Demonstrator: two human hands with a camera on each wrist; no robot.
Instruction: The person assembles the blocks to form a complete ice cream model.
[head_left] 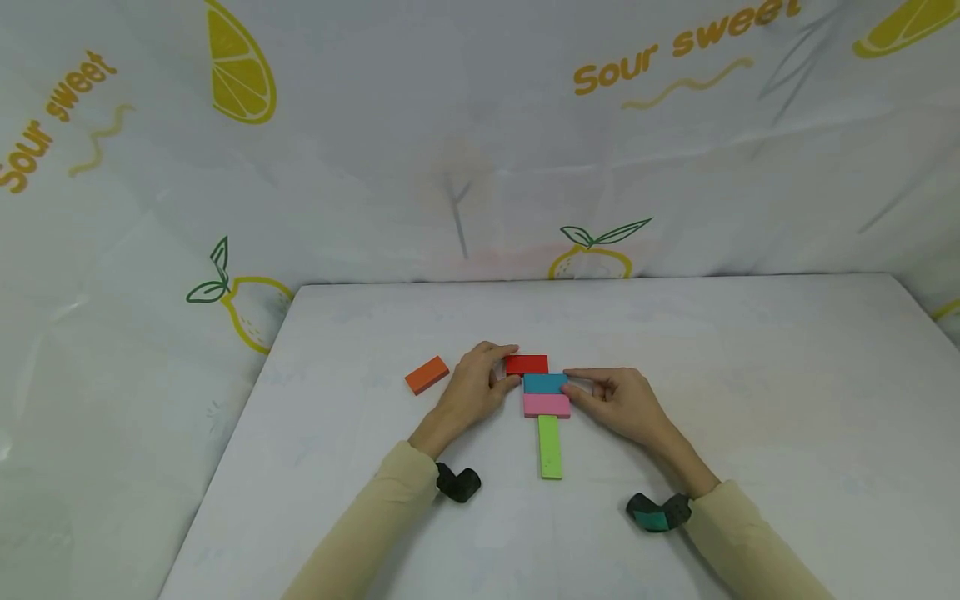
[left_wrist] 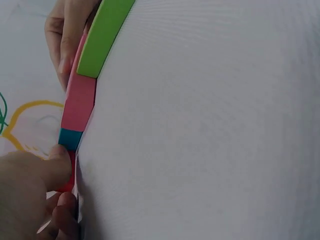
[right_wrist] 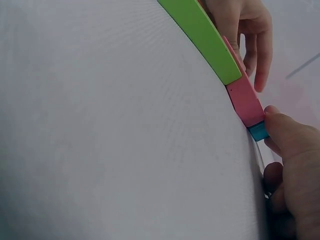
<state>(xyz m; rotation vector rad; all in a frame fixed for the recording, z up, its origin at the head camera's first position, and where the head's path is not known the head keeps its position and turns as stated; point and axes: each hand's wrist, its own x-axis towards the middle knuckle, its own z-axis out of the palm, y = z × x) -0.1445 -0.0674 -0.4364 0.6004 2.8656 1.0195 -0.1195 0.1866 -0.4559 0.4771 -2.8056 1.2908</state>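
Flat coloured blocks lie together on the white table. My left hand holds the red block, with the index finger at its far edge and the thumb at its near edge. Just in front of it, shifted right, lies the blue block; my right hand pinches its right end between thumb and index finger. Against the blue block's near side is the pink block. From the pink one a light green block runs lengthwise toward me. The left thumb covers part of the red block in the left wrist view.
An orange block lies by itself, angled, left of my left hand. Behind the table hangs a white cloth printed with lemons and lettering. Dark wrist devices show at both sleeves.
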